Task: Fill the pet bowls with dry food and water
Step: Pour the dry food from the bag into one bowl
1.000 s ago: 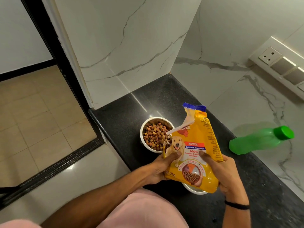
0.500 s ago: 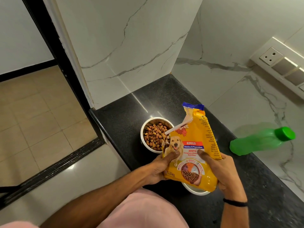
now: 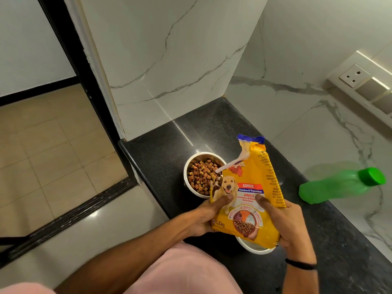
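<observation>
Head cam: both hands' fingers [image 3: 222,200] grip yellow food bag [image 3: 248,200] w/ "ADULT", "Chicken & Vegetables", "1.2 kg".

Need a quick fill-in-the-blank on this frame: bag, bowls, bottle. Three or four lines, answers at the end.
1. Both hands hold the yellow ____ bag, the left hand and right hand on its sides.
2. The far steel bowl holds brown ____.
3. The near bowl is mostly hidden behind the ____.
4. The bottle on the black counter has a ____ cap.

Answers: dog food; kibble; bag; green
</observation>
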